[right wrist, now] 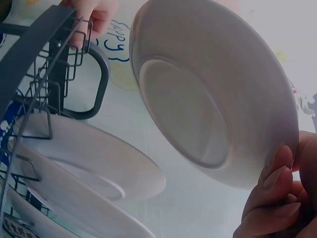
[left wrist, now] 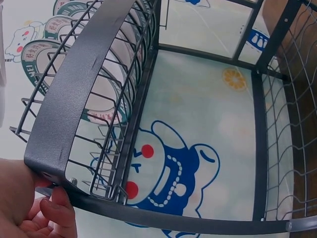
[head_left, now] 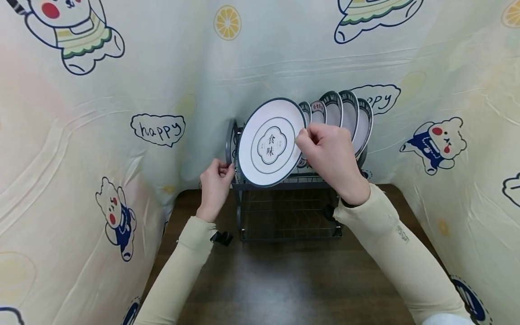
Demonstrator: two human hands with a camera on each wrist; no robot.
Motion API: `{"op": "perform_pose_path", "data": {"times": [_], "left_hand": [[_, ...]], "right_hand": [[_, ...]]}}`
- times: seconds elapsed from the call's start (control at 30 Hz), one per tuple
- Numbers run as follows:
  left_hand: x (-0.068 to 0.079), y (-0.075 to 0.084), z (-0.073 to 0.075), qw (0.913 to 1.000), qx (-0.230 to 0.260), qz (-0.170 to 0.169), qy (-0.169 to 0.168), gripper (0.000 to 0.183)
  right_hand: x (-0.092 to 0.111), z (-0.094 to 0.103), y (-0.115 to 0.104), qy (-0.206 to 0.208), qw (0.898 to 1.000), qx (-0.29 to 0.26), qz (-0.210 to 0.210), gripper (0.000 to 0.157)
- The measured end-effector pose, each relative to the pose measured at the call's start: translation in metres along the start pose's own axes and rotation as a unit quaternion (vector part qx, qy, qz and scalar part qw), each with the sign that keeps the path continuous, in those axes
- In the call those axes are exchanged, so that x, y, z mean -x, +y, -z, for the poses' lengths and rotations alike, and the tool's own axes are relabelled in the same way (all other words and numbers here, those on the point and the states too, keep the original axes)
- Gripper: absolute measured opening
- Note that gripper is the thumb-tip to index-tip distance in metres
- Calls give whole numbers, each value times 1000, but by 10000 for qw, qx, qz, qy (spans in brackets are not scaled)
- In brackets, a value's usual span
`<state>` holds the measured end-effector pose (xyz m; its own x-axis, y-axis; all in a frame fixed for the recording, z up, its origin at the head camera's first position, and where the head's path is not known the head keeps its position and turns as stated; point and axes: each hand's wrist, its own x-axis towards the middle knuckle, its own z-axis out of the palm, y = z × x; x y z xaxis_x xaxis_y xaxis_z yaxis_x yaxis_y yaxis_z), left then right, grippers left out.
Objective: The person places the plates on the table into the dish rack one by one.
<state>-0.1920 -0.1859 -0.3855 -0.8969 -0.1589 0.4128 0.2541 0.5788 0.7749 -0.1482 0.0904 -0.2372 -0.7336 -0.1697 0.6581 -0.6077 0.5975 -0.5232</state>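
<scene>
My right hand (head_left: 331, 153) pinches the rim of a white plate (head_left: 271, 144) with a dark edge and dark characters at its centre. The plate is raised and tilted at the front left of a dark metal dish rack (head_left: 313, 185). Its pale underside (right wrist: 188, 114) shows in the right wrist view, apart from the racked plates. At the rack's left end, my left hand (head_left: 215, 183) grips the frame; the left wrist view shows the fingers (left wrist: 59, 210) curled at the corner of its flat side band (left wrist: 74, 94).
Several plates (head_left: 366, 126) with dark patterned rims stand on edge in the upper tier, toward the right. Below is a wire lower tier (head_left: 288, 212). The rack stands on a dark wooden table (head_left: 276, 280), with patterned cloth (head_left: 260, 58) hanging behind and at both sides.
</scene>
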Motion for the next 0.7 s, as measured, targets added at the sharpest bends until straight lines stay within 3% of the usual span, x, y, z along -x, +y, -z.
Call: {"op": "perform_pose_path", "data": {"times": [0.5, 0.7], "left_hand": [[2, 2, 1, 10000, -54, 70, 28, 18], [2, 3, -1, 10000, -51, 24, 74, 17]], "right_hand": [[-15, -23, -1, 588, 9910, 850, 853, 31], [-22, -30, -3, 699, 9848, 1283, 938, 30]]}}
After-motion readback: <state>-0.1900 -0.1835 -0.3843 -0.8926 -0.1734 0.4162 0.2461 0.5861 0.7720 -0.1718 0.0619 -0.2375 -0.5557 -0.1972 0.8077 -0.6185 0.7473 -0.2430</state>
